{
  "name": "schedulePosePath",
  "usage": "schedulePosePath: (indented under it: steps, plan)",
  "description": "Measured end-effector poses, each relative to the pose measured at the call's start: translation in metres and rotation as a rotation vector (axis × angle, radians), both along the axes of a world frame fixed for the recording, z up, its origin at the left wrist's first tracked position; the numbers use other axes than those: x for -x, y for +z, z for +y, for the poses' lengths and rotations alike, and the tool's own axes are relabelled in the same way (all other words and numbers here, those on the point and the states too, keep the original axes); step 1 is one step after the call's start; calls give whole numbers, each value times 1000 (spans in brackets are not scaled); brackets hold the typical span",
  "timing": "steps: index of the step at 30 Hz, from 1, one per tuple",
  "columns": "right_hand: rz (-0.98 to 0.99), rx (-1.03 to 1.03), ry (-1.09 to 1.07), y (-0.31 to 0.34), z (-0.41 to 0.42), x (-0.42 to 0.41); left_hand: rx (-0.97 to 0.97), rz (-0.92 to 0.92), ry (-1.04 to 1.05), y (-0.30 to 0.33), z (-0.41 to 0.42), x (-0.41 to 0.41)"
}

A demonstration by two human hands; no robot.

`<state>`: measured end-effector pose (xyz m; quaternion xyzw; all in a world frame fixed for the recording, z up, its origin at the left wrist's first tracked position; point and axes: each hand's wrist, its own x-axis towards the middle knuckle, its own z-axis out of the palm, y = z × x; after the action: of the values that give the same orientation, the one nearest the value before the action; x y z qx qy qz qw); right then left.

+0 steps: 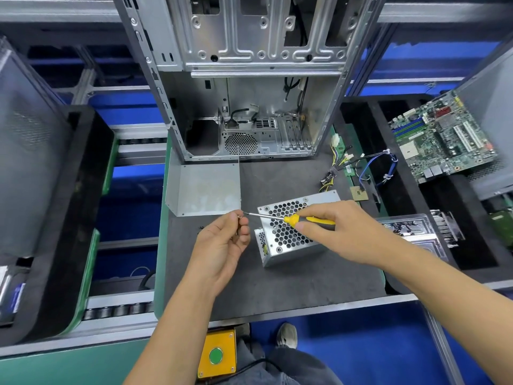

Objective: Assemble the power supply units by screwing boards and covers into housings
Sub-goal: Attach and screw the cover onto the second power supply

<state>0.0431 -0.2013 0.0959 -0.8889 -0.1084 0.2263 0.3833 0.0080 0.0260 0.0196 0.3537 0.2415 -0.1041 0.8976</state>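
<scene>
Left hand (224,243) pinches a small screw (239,216) at its fingertips; right hand (330,226) grips the yellow screwdriver (288,218), tip at the screw. The power supply box (291,229) lies under the right hand.

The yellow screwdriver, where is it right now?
In the head view, the yellow screwdriver is in the right hand, above the power supply housing, its tip at the screw the left hand pinches.

left hand (222,245): bare, no glove, no ring | right hand (330,226): bare, no glove | arms: bare, no sleeves showing | legs, bottom middle: dark grey trousers (280,368) | foot: grey shoe (287,335)
</scene>
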Motion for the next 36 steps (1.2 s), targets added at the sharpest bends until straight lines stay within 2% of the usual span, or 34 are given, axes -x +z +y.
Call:
schedulePosePath:
  steps: [17, 24, 30, 33, 36]
  plan:
    - [5, 50, 45, 0, 5, 6, -59, 4, 42, 1, -4, 1]
    - [50, 68, 27, 5, 11, 9, -257, -39, 50, -1, -5, 2]
    - [240, -57, -62, 10, 10, 5, -342, -67, 34, 2, -6, 2]
    - [333, -334, -248, 8, 10, 4, -319, -59, 42, 4, -6, 0]
    - [259, -606, -476, 6, 11, 0, -254, -58, 70, 8, -6, -2]
